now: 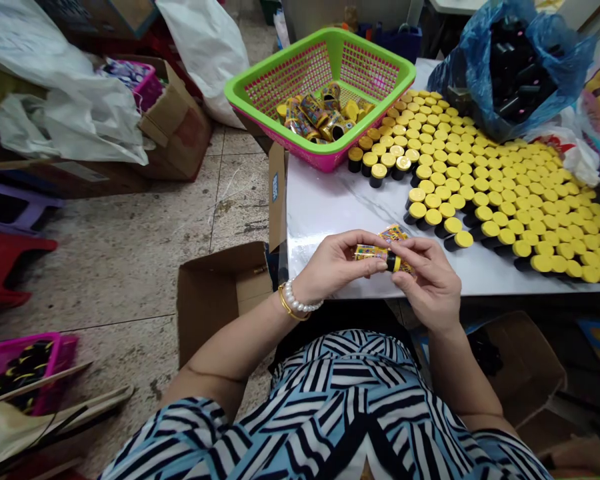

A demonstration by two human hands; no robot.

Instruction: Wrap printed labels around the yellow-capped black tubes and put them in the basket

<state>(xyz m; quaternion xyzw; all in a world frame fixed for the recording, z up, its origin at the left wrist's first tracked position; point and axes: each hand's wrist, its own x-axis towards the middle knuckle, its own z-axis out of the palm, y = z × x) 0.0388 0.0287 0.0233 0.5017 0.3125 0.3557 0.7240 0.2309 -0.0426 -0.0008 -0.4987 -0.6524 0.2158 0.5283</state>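
Over the near edge of the white table (330, 207), the left hand (337, 263) and right hand (430, 283) pinch a black tube (393, 262) with a printed label (373, 253), which I judge light, stiff and slick, best gripped at its ends.

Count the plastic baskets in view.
3: green-rimmed basket on the table; pink basket in a carton, upper left; second pink basket on the floor, lower left. More may be hidden.

head cam | faces forward-down | close over left hand (336, 263), right hand (430, 287), table (330, 200) edge
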